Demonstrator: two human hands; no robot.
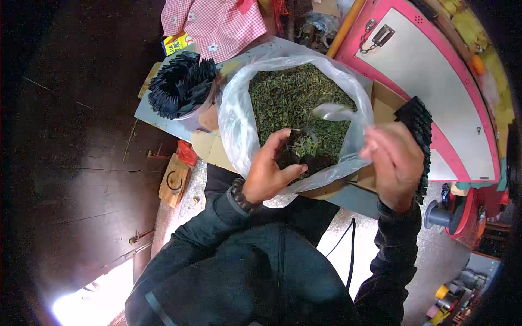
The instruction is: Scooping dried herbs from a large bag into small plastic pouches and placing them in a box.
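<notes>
Dried green leaves (293, 93), like loose tea, fill a large clear plastic bag (236, 122) inside a cardboard box (218, 153). My left hand (271, 171) grips a small dark pouch (289, 157) over the near side of the leaves. Leaves show in the pouch's open mouth. At the bag's right rim, my right hand (393, 157) is blurred, fingers curled together around what looks like the handle of a pale spoon or scoop (336, 112). Its blurred head hangs above the leaves; whether it carries any is unclear.
A clear tub of black pouches (179, 87) stands left of the bag. More black pouches (418, 126) stand in a stack at the right, beside a pink-framed white cabinet door (432, 69). Pink checked cloth (216, 24) lies behind. A wooden stool (174, 179) is at left.
</notes>
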